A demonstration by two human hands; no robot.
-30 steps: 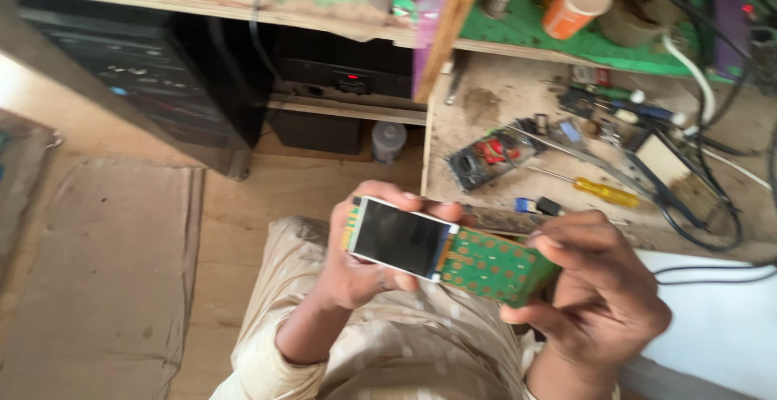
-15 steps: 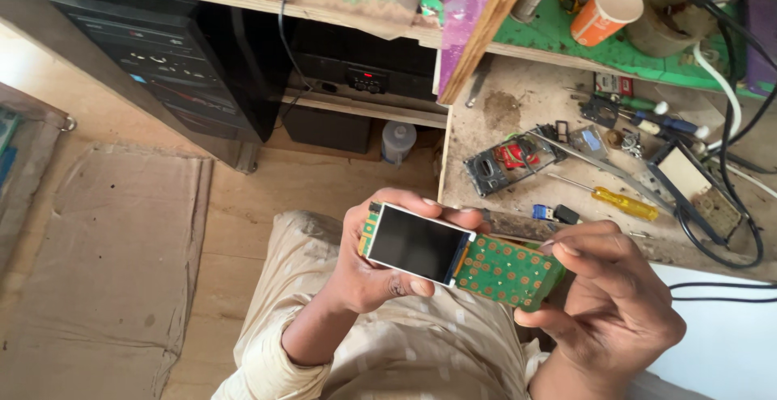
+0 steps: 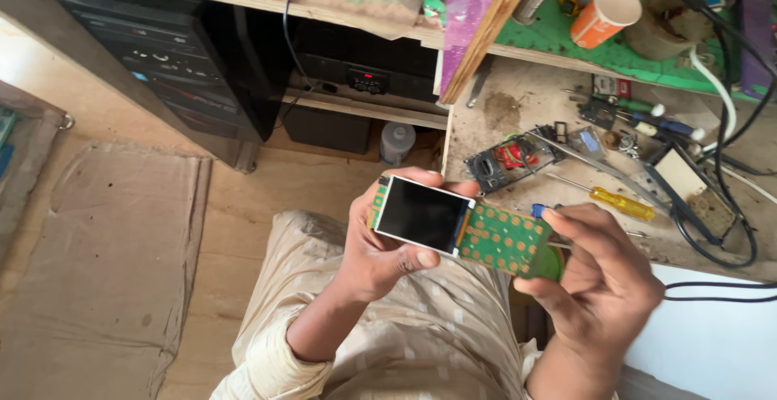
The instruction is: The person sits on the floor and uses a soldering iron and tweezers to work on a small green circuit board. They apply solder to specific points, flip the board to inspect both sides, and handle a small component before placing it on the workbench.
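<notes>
Right now the phone board lies crosswise over my lap, long axis running left to right, my left hand closed around its screen end and my right hand pinching the keypad end.

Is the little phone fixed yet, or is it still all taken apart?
Still apart. Done: the case is off, so the green circuit board with its dark screen is bare. In hand: left hand and right hand hold it. Left: another opened part lies on the workbench.

Green circuit board with dark screen, tilted.
</notes>
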